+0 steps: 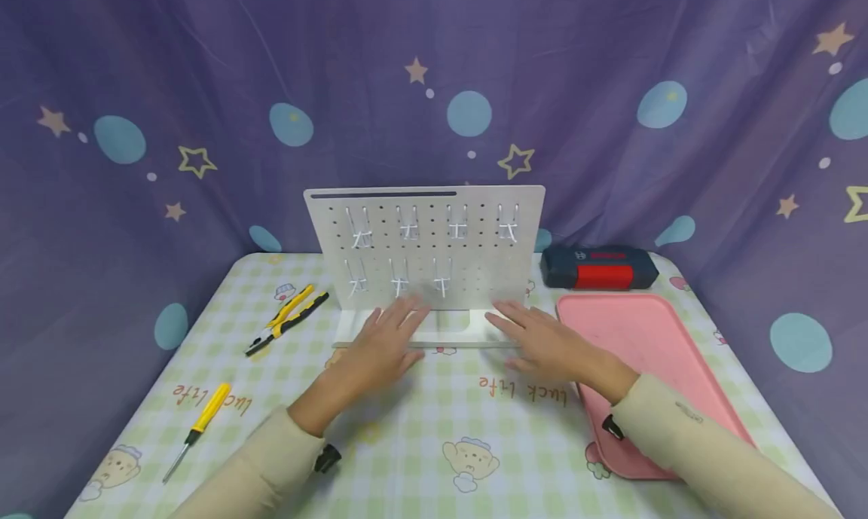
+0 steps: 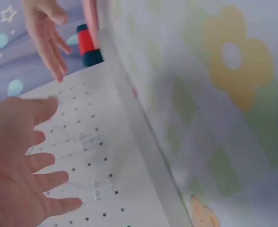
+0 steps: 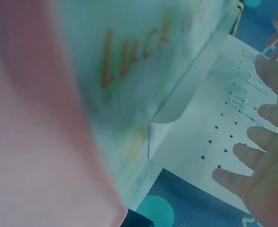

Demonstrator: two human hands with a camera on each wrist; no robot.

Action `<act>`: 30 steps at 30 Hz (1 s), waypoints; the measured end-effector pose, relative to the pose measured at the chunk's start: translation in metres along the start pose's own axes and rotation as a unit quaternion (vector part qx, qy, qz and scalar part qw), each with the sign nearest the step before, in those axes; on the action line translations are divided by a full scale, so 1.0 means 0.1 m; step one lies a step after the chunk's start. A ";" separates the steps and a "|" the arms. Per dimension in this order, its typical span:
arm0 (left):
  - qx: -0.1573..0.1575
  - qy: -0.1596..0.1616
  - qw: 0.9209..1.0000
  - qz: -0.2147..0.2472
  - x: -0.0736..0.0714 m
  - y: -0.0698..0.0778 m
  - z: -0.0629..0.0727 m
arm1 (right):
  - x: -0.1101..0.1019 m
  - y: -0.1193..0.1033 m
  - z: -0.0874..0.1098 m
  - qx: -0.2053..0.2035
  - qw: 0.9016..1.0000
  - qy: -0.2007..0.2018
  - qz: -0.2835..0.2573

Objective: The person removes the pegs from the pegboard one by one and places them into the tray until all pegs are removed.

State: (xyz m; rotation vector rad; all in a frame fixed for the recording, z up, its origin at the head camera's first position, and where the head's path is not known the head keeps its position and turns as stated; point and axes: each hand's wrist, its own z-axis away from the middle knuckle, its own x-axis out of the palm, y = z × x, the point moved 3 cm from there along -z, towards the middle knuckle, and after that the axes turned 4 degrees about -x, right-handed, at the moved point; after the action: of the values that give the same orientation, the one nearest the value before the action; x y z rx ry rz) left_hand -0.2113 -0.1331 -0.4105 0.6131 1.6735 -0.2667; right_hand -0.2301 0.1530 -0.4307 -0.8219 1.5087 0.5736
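Note:
A white pegboard [image 1: 468, 261] stands upright at the back of the table on a white base [image 1: 349, 325]. Several clear double-prong hooks [image 1: 362, 239] hang on it in two rows. My left hand [image 1: 381, 347], fingers spread and holding nothing, is over the left part of the base. Over the base's right end reaches my right hand [image 1: 545, 343], also spread and with nothing in it. In the left wrist view the left fingers [image 2: 54, 179] overlap the pegboard's hooks and holes. Both palms face inward, apart from each other.
To the left lie yellow-and-black pliers [image 1: 290, 315] and, nearer, a yellow-handled screwdriver [image 1: 212, 410]. A pink tray [image 1: 627, 319] lies at the right, under the right forearm. Behind it sits a dark blue case with a red front [image 1: 603, 277]. A curtain [image 1: 380, 22] hangs behind the table.

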 end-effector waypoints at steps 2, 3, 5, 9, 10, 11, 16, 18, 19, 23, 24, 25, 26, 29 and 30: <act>-0.007 0.060 0.998 0.027 -0.10 -0.04 -0.01 | -0.04 0.02 -0.07 -0.007 0.998 0.053 0.012; -0.014 0.085 0.995 0.048 -0.16 -0.06 -0.01 | -0.07 0.02 -0.11 -0.010 0.997 0.081 0.016; -0.033 0.126 0.987 0.090 -0.27 -0.11 0.00 | -0.11 0.02 -0.19 -0.009 0.992 0.126 0.018; -0.086 0.189 0.965 0.158 -0.46 -0.27 0.01 | -0.17 0.01 -0.36 0.007 0.983 0.181 0.019; -0.101 0.204 0.959 0.171 -0.50 -0.32 0.02 | -0.17 0.01 -0.40 0.011 0.981 0.191 0.018; -0.118 0.217 0.952 0.183 -0.53 -0.38 0.02 | -0.17 0.01 -0.44 0.014 0.979 0.201 0.017; -0.234 0.269 0.898 0.257 -0.63 -0.78 0.02 | -0.11 0.00 -0.66 0.022 0.969 0.245 0.009; -0.280 0.286 0.871 0.283 -0.64 -0.95 0.00 | -0.08 0.00 -0.75 0.030 0.967 0.251 0.003; -0.300 0.294 0.858 0.295 -0.63 -1.04 -0.02 | -0.07 0.00 -0.79 0.033 0.967 0.252 0.000; -0.357 0.299 0.816 0.342 -0.59 -1.32 -0.11 | 0.00 0.01 -0.94 0.058 0.968 0.244 -0.016; -0.366 0.295 0.809 0.352 -0.57 -1.37 -0.14 | 0.02 0.02 -0.98 0.066 0.968 0.241 -0.019; -0.374 0.289 0.803 0.362 -0.56 -1.41 -0.16 | 0.03 0.02 -1.01 0.073 0.968 0.239 -0.023; -0.379 0.282 0.800 0.371 -0.55 -1.44 -0.19 | 0.04 0.03 -1.04 0.080 0.968 0.236 -0.026; -0.384 0.267 0.795 0.385 -0.51 -1.49 -0.26 | 0.05 0.04 -1.11 0.095 0.967 0.233 -0.033; -0.383 0.266 0.794 0.390 -0.50 -1.50 -0.28 | 0.05 0.05 -1.13 0.099 0.967 0.231 -0.035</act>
State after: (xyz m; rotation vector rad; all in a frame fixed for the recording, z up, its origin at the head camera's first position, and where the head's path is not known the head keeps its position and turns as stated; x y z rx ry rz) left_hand -0.3100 -0.2555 -0.3811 0.7154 1.6932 1.2385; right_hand -0.3050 0.0686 -0.4234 -0.8859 1.9156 0.1735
